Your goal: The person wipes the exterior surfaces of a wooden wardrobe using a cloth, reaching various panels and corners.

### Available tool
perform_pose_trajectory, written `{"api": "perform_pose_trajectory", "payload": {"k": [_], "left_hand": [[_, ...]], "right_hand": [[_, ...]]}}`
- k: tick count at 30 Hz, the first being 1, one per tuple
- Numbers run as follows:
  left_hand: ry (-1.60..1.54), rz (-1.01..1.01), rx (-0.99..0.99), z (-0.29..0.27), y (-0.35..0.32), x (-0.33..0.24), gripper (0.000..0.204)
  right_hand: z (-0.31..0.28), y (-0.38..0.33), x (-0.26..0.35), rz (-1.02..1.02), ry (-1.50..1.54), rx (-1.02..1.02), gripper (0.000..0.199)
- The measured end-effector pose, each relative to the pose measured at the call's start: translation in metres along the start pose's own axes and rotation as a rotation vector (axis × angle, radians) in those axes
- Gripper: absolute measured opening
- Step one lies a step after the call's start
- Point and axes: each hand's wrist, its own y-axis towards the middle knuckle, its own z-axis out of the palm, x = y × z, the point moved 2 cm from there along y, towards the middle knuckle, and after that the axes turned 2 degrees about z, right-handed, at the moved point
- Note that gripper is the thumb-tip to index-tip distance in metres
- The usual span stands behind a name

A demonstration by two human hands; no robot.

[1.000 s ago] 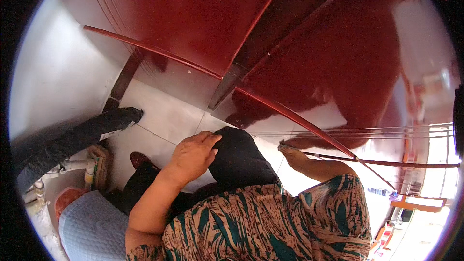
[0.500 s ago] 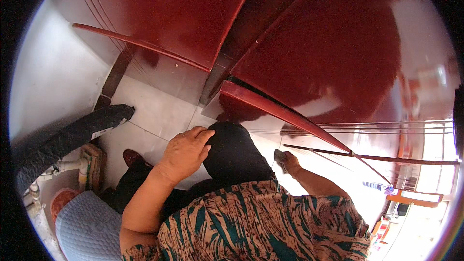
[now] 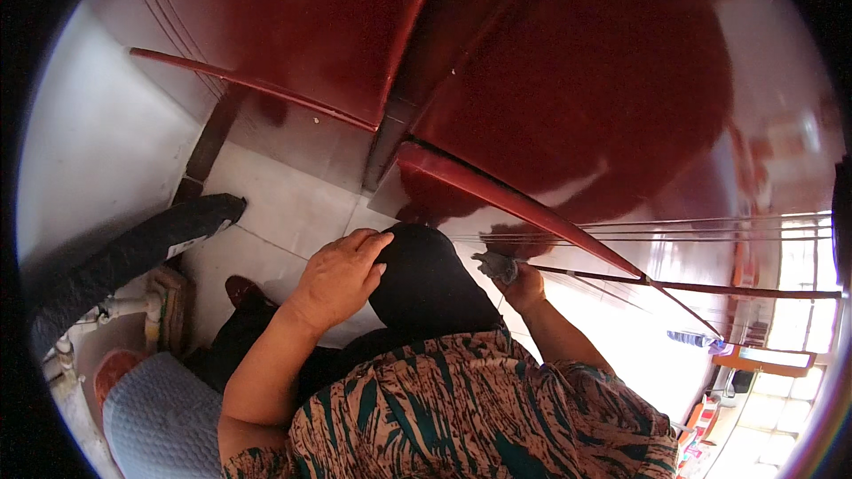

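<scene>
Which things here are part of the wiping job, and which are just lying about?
In use:
right hand
grey cloth, gripped by it
glossy red cabinet it wipes

Lying about:
left hand, resting on the black-trousered knee
pale blue cushion
white pipe
dark long bundle on the tiled floor

The single head view is looking steeply down from close above, facing glossy red cabinet doors [image 3: 568,98] just beyond the fingers [image 3: 368,244].

Left hand [image 3: 337,277] rests on the knee [image 3: 424,270]; right hand [image 3: 524,288], holding a cloth [image 3: 495,264], against the door [image 3: 621,124].
</scene>
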Motion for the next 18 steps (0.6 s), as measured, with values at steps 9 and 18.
{"api": "perform_pose_trajectory", "payload": {"k": [9,18], "left_hand": [[0.006,-0.037,-0.028,-0.001,-0.011,0.005,0.039],[0.014,-0.102,0.036,-0.006,-0.016,0.006,0.042]], "right_hand": [[0.029,0.072,-0.045,-0.015,-0.112,-0.14,0.045],[0.048,0.088,-0.055,0.121,-0.119,-0.149,0.038]]}}
